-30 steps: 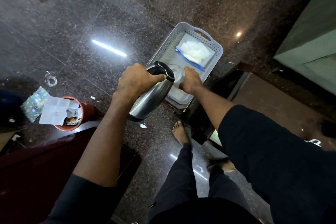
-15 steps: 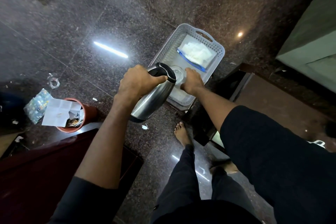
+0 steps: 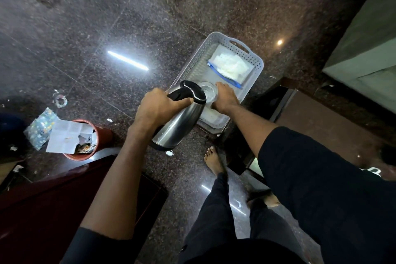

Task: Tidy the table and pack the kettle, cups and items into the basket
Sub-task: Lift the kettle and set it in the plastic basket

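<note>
A steel kettle (image 3: 177, 126) with a black lid and handle hangs tilted over the dark floor, just left of a white perforated basket (image 3: 201, 53). My left hand (image 3: 158, 105) is shut on the kettle's black handle. My right hand (image 3: 225, 97) reaches into the near half of the basket and grips a clear glass cup (image 3: 207, 91), which is partly hidden by the kettle lid. A clear zip bag with white contents (image 3: 230, 65) lies in the far half of the basket.
A red bin (image 3: 102, 135) stuffed with paper stands on the left, with a patterned packet (image 3: 40, 127) beside it. Dark red furniture (image 3: 42, 203) fills the lower left. A dark low table (image 3: 321, 126) lies to the right. My bare feet stand below the basket.
Both hands, the kettle and the basket keep nearly the same places; the view has shifted slightly. The right hand stays on the glass cup in the basket.
</note>
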Demonstrator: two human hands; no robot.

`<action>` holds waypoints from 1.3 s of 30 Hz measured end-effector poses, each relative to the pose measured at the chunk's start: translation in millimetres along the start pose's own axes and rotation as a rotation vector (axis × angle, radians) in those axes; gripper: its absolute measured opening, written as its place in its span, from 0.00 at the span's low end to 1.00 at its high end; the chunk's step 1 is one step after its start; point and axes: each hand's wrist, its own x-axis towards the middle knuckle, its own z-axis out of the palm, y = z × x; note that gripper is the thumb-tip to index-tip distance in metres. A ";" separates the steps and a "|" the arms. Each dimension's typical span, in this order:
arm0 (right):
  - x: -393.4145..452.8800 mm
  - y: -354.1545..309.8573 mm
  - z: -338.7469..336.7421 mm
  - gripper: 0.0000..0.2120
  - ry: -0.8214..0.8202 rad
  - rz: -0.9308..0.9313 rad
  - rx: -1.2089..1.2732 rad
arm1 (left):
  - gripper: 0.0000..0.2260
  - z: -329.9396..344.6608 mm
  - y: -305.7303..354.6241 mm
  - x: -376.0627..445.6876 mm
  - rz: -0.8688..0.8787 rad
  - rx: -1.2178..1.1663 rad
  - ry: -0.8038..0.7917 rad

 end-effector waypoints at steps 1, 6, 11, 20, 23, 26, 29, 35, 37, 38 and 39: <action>0.5 -0.3 0.4 0.37 -0.003 -0.001 0.003 | 0.31 0.4 -4.4 0.2 -0.006 -0.031 0.001; 4.0 -1.2 3.4 0.37 -0.016 -0.007 0.005 | 0.31 3.2 -18.3 -1.0 0.006 -0.083 -0.021; 7.8 -3.2 7.6 0.37 -0.017 0.005 -0.023 | 0.34 5.3 -18.6 -0.1 -0.010 -0.104 -0.002; 11.6 -1.2 10.6 0.31 0.007 0.003 -0.033 | 0.34 9.0 9.3 19.4 -0.022 -0.049 -0.044; 12.4 1.7 9.4 0.31 0.011 -0.013 -0.019 | 0.34 10.5 15.0 24.7 -0.030 -0.012 -0.057; 13.2 4.1 7.9 0.31 0.012 -0.025 -0.008 | 0.33 14.6 15.5 29.2 -0.014 0.029 -0.029; 13.7 6.2 8.0 0.36 0.006 -0.023 -0.002 | 0.32 16.2 16.2 30.9 -0.010 0.065 -0.020; 15.0 7.0 9.7 0.40 -0.007 -0.033 0.015 | 0.33 13.7 20.4 32.3 0.002 0.061 -0.022; 15.3 5.6 11.5 0.41 -0.005 -0.043 0.021 | 0.33 12.6 22.7 32.0 -0.002 0.079 -0.029; 15.8 5.0 12.4 0.42 -0.005 -0.046 0.025 | 0.33 12.6 23.5 31.6 0.001 0.080 -0.030; 16.7 4.5 13.5 0.43 -0.010 -0.048 0.029 | 0.33 12.4 23.2 30.9 0.005 0.073 -0.029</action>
